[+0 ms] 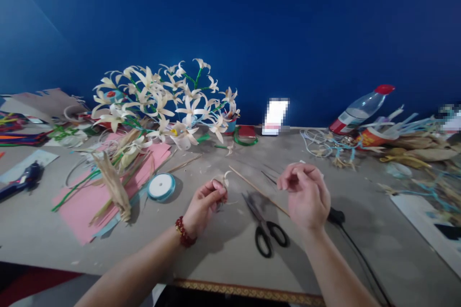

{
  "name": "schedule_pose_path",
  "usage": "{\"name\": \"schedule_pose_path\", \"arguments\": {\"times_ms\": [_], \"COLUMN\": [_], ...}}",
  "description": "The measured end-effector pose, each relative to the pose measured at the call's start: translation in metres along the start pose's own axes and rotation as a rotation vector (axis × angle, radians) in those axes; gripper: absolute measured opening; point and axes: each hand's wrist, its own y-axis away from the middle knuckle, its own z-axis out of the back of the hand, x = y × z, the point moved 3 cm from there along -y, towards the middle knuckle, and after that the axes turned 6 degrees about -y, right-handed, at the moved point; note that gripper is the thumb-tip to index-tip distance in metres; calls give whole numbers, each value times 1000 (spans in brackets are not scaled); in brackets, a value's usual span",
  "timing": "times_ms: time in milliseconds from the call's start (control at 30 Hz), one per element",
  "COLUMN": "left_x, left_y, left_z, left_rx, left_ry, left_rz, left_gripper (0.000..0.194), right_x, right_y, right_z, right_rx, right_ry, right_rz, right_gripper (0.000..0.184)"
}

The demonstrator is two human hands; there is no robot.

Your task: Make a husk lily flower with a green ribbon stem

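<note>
**Potentially Unstable: Light Piece Held Beside Blades and Corded Tool**

Currently, from where I stand, the left hand (pixel 205 202) pinches a pale curled piece (pixel 226 180) between thumb and fingertips, above the table (pixel 216 268), midway between its near and far edges. The right hand (pixel 306 196) hangs apart from it, fingers bent inward; whether it grips anything cannot be told.

Note the following risks:

1. Crushing or dropping. The piece looks thin and brittle; excess pressure could split it, too little could release it.
2. Cuts. Scissors (pixel 265 226) lie between the hands, points toward the far edge – near the left fingers. A low sweep could meet the tips.
3. Burns or snagging. A black corded tool (pixel 336 216) lies partly hidden behind the right hand. If it is heated, contact could burn; its cord (pixel 360 254), trailing to the near edge, could catch the right forearm.
4. Rolling. A thin stick (pixel 259 191) lies unsecured; a nudge could shift it.
</note>
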Motion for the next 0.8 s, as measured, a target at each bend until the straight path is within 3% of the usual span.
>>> {"name": "schedule_pose_path", "arguments": {"times_ms": [233,433,667,800], "left_x": [2,3,7,8], "left_y": [-3,-3,-4,-3], "left_z": [3,4,7,7], "left_rx": [-5,-50,-8,29], "left_ry": [58,78,93,69], "left_rz": [-3,17,18,9], "left_gripper": [23,26,21,18], "right_x": [-13,-7,-22,-32], "right_y": [13,6,21,30], "right_z": [-9,2,-11,-20], "right_rx": [132,103,448,484], "right_ry": [8,92,517,507], "right_rz": [-143,-36,-139,-250], "right_gripper": [25,30,13,14]}}
